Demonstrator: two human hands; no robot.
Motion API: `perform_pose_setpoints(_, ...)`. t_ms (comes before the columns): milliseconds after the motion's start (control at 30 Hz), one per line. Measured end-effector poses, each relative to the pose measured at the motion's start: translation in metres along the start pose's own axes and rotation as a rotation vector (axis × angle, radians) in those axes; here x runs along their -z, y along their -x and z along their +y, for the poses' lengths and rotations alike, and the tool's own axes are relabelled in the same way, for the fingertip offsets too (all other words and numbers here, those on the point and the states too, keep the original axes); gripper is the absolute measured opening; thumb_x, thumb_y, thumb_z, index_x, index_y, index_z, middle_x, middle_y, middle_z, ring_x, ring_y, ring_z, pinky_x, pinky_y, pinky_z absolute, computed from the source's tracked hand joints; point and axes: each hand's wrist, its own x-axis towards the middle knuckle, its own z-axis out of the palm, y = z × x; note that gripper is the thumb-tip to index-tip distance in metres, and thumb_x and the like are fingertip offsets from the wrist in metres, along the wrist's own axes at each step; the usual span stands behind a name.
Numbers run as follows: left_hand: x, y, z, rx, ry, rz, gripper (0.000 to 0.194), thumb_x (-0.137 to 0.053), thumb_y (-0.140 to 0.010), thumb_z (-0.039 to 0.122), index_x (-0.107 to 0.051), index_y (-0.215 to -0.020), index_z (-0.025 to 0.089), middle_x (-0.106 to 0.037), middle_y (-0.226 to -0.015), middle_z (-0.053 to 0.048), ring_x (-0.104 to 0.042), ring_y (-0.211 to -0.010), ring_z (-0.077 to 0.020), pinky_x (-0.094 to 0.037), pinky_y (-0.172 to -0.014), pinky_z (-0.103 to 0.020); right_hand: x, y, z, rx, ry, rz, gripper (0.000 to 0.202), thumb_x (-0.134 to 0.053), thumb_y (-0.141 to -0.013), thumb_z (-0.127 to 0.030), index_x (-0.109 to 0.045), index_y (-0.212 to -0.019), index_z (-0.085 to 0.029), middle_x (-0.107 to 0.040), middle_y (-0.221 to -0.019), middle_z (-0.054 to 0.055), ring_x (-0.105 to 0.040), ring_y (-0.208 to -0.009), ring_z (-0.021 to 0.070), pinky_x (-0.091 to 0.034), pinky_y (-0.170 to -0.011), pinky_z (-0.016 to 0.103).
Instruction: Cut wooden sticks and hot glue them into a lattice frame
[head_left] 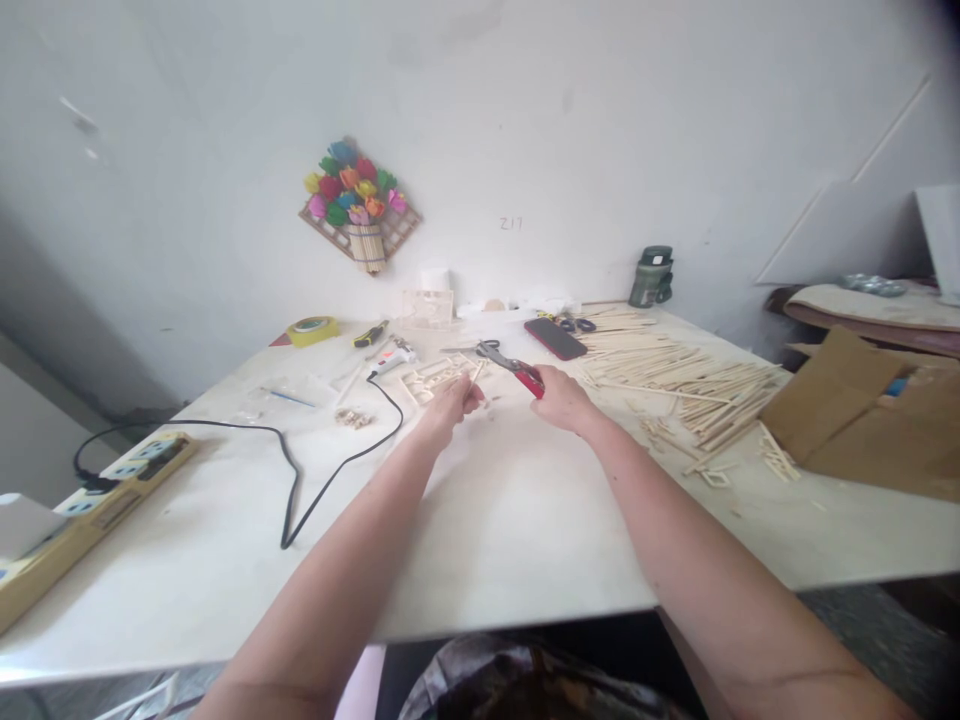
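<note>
My left hand [452,402] is closed, pinching a short thin wooden stick [477,372] that points up from the fingertips. To its right, my right hand [562,398] wraps round the red handles of a pair of cutters [517,367]. Their grey metal jaws point up and left, apart from the stick. Just beyond the left hand lie small frames of glued wooden sticks [424,381], partly hidden by the fingers. Black-handled scissors [489,346] rest behind the cutter jaws. A white glue gun [393,359] lies left of the frames, its black cord looping across the table.
Many loose wooden sticks [697,385] spread over the right side, beside a cardboard box [870,410]. A phone [555,339] and a green bottle [651,277] stand or lie farther back. Yellow tape [313,331] and a power strip [112,500] are at left.
</note>
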Motion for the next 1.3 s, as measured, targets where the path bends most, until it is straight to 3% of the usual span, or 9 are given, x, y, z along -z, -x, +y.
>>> perform_pose_setpoints(400, 0.001, -0.006, -0.006, 0.091, 0.197, -0.078, 0.041, -0.033, -0.079, 0.054, -0.044, -0.064, 0.017, -0.029, -0.047, 0.005, -0.023, -0.041, -0.0060, -0.014, -0.039, -0.019, -0.001, 0.003, -0.004, 0.047, 0.082, -0.046, 0.045, -0.051, -0.064, -0.017, -0.051, -0.108, -0.017, -0.059, -0.105, 0.011, -0.055, -0.094, 0.0258, -0.038, -0.076, 0.033)
perform_pose_setpoints(867, -0.003, 0.000, 0.000, 0.041, -0.030, -0.035, 0.049, -0.022, -0.079, 0.056, -0.048, -0.065, 0.017, -0.035, -0.047, 0.002, -0.032, -0.044, -0.0093, -0.021, -0.041, -0.022, -0.004, 0.006, -0.011, 0.065, 0.116, -0.043, 0.046, -0.051, -0.064, -0.016, -0.049, -0.110, -0.015, -0.057, -0.106, 0.012, -0.052, -0.098, 0.0258, -0.036, -0.081, 0.035)
perform_pose_setpoints(1300, -0.004, 0.003, 0.003, 0.001, -0.081, -0.051, 0.048, -0.023, -0.080, 0.055, -0.049, -0.067, 0.017, -0.038, -0.049, 0.001, -0.035, -0.047, -0.0099, -0.024, -0.043, -0.022, -0.006, 0.007, -0.012, 0.056, 0.115, -0.030, 0.045, -0.052, -0.065, -0.017, -0.049, -0.109, -0.015, -0.057, -0.103, 0.012, -0.053, -0.096, 0.0249, -0.036, -0.081, 0.034)
